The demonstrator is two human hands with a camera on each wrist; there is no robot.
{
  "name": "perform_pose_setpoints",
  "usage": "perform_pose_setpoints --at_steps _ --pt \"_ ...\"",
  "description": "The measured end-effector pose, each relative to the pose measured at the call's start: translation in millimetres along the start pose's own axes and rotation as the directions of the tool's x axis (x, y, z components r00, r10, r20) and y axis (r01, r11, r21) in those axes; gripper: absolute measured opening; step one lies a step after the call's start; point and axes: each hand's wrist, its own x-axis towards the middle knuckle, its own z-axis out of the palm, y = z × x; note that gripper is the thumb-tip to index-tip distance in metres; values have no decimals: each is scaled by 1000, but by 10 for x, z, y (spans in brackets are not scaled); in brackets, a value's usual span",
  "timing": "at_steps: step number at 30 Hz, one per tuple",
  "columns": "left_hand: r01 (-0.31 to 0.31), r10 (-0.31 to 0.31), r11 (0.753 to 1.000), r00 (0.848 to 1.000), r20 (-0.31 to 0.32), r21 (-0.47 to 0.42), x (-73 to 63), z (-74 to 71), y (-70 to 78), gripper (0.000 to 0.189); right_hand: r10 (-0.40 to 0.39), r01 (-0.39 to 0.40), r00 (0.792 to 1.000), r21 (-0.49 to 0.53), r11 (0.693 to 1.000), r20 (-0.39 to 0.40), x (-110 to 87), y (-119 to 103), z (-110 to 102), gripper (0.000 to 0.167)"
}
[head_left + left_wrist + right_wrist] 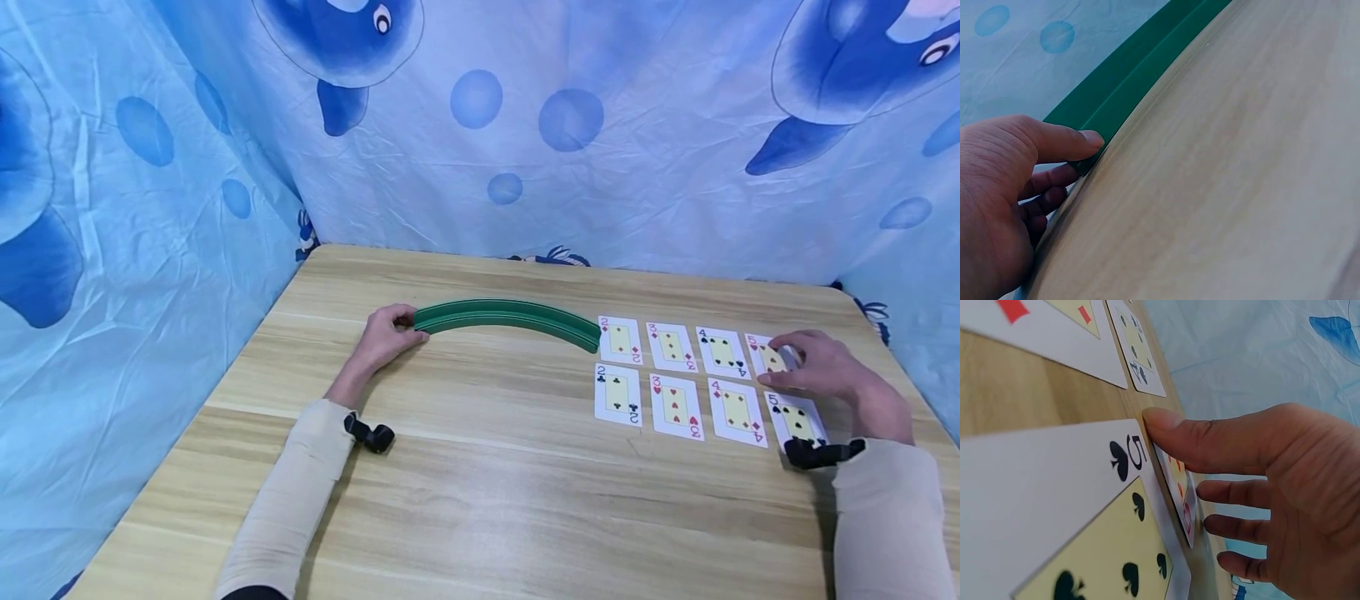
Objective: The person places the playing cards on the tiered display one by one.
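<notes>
My left hand (390, 333) pinches the left end of a curved green card holder (506, 313), a long grooved strip lying on the table. In the left wrist view the thumb lies on top of the holder (1129, 75), with fingers under its end. On the right, my right hand (825, 367) spans the five of hearts (767, 357), thumb at its near edge and forefinger at its far edge. The card lies flat, partly covered by the hand. Just nearer is the five of spades (1129, 537), overlapped by the wrist camera in the head view.
Playing cards lie face up in two rows, among them the two of diamonds (619, 340) touching or nearly touching the holder's right end, and the two of clubs (618, 394). The wooden table (480, 483) meets blue whale-print cloth (517, 167) at its back and sides.
</notes>
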Motion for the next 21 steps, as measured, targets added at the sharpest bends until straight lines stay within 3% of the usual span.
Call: perform_pose_setpoints --at_steps 11,21 --pt "-5 5 1000 1000 12 15 7 24 19 36 21 -20 999 -29 999 32 21 -29 -51 81" --pt "-6 6 1000 1000 1 10 -8 18 6 35 18 -17 999 -22 1000 41 56 -56 -93 94"
